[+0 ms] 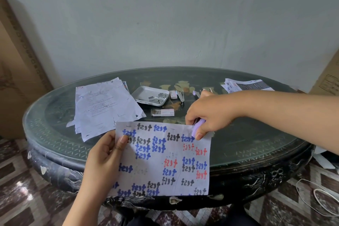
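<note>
Here the left hand (108, 150) pinched the left edge of the stamped sheet (161, 159) between thumb and curled fingers, which held the paper taut and lifted over the near rim of the table (256, 139). The sheet, printed with rows of blue, black and red marks, hung partly past the table edge toward the person. The right hand (209, 113) gripped a small lilac stapler (197, 127), fingers wrapped round it, with its nose set on the sheet's top right corner. This placement suggested that the corner was the fastening point, while the opposing grip at the left edge steadied the paper against the squeeze. Whether one leaf or several lay under the stapler could not be told. Supplies were within short reach behind the work: a white tray (145, 92) holding loose staples (159, 96), an opened staple box (163, 112) just in front of it, and a metal hand tool (180, 96) beside it. A paper pile (102, 104) lay at the left of the table and a second pile (245, 85) at the far right, well apart, probably to separate two batches. The table was oval and dark, with a glass top over a patterned inlay and carved sides. It stood against a plain pale wall (165, 24), with cardboard cartons (16, 79) at either side and a white cable (315, 194) on the patterned tile floor (18, 180).
</note>
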The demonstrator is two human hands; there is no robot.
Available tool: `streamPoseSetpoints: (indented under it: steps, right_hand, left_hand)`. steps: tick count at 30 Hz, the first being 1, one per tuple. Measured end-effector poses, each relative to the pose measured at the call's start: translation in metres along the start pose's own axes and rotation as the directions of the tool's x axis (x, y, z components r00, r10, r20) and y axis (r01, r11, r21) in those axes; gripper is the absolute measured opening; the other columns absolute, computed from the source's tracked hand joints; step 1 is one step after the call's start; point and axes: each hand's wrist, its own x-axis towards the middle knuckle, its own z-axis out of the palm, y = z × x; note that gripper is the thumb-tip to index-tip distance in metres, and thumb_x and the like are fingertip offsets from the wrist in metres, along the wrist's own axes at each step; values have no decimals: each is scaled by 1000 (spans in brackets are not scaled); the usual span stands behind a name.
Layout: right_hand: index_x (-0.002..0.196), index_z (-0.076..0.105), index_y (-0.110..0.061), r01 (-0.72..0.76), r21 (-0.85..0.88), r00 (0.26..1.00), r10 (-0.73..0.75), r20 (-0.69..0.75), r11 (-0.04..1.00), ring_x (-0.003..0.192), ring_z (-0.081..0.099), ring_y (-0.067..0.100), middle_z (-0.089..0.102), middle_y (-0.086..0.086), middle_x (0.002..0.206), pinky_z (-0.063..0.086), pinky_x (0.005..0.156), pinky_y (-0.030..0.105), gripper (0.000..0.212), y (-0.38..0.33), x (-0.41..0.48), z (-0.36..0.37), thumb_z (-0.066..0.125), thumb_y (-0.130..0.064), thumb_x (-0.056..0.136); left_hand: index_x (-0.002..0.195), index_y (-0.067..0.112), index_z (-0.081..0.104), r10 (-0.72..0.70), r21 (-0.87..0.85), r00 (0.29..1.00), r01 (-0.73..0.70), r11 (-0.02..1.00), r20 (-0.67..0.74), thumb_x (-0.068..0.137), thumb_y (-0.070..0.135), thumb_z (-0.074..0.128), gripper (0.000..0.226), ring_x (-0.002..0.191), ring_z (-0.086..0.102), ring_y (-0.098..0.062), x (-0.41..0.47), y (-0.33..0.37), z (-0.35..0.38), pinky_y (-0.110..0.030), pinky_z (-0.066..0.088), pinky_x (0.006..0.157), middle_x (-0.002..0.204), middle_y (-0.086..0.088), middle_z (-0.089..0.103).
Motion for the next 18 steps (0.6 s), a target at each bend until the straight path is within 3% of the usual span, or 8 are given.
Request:
streamPoseSetpoints:
  steps: [3,5,7,9,13,15,18]
  right_hand:
    - [87,54,-36,5,64,999,-8,41,998,99,53,10,57,-15,89,18,110,46,15,3,-3,1,61,-49,86]
    - [99,58,-39,-5,153,997,-8,82,988,104,52,6,54,-23,92,23,112,43,16,6,-5,2,63,-47,86]
    - [116,59,-32,-25,245,996,3,90,969,109,54,7,57,-22,104,36,107,38,32,9,-7,5,65,-43,86]
    - [120,59,-28,-30,353,999,15,46,935,109,56,8,60,-17,113,43,101,35,36,13,-9,11,66,-40,86]
    - [114,63,-30,-101,585,980,181,-79,805,88,62,8,67,-9,102,52,84,30,33,28,-17,35,68,-42,84]
    - [111,64,-29,-129,747,916,367,-162,652,82,61,5,68,-9,98,50,76,26,30,29,-15,62,67,-43,85]
    - [103,64,-23,-191,828,676,682,-278,527,95,58,12,59,-6,100,45,77,27,24,22,7,112,60,-42,89]
  left_hand:
    - [82,8,59,-8,-12,1000,8,1000,1,94,16,50,16,33,42,2,1,3,-1,-11,32,33,42,9,52]
    - [82,9,59,-6,-9,1000,6,1000,-7,95,16,51,16,33,42,1,1,1,-2,-12,33,33,42,9,52]
    - [83,9,59,-3,-7,1000,3,1000,-6,95,16,51,16,33,42,1,2,0,-1,-12,33,33,42,10,52]
    - [84,8,59,-6,-4,1000,6,1000,-5,94,16,50,16,34,42,2,3,-1,-1,-12,33,33,42,11,53]
    - [82,17,62,-4,19,1000,4,1000,-20,93,23,52,16,40,48,-5,8,-7,-5,-15,36,38,50,-2,58]
    - [80,23,64,-5,39,999,7,999,-46,91,29,54,16,47,52,-14,10,-11,-8,-20,37,40,61,-13,62]
    - [80,19,64,-21,42,998,23,999,-51,87,34,55,19,51,53,-19,12,-14,-9,-22,36,40,66,-20,62]
